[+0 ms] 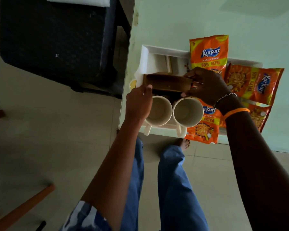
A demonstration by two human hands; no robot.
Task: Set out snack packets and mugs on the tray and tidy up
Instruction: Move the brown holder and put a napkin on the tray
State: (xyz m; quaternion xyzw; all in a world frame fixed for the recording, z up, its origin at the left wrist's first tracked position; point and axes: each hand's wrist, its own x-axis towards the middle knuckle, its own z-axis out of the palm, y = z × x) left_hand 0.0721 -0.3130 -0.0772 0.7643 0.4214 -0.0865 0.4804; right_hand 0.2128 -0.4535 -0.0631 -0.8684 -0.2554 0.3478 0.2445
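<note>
A white tray (148,52) lies on the pale green glass table (182,19) near its corner. Two cream mugs stand side by side on the tray's near edge: the left mug (159,112) and the right mug (187,112), both empty, handles pointing toward me. Several orange snack packets lie on the tray's right part, one at the back (208,52), one to the right (254,84), one in front (205,129). My left hand (138,104) and right hand (205,84) hold a brown wooden box (167,83) by its two ends just above the mugs.
A dark chair (57,39) stands left of the table. A small yellow-topped thing (132,84) sits by the tray's left edge. My legs in blue trousers (172,180) and a bare foot are below the table's front edge. A wooden bar (23,209) crosses the lower left floor.
</note>
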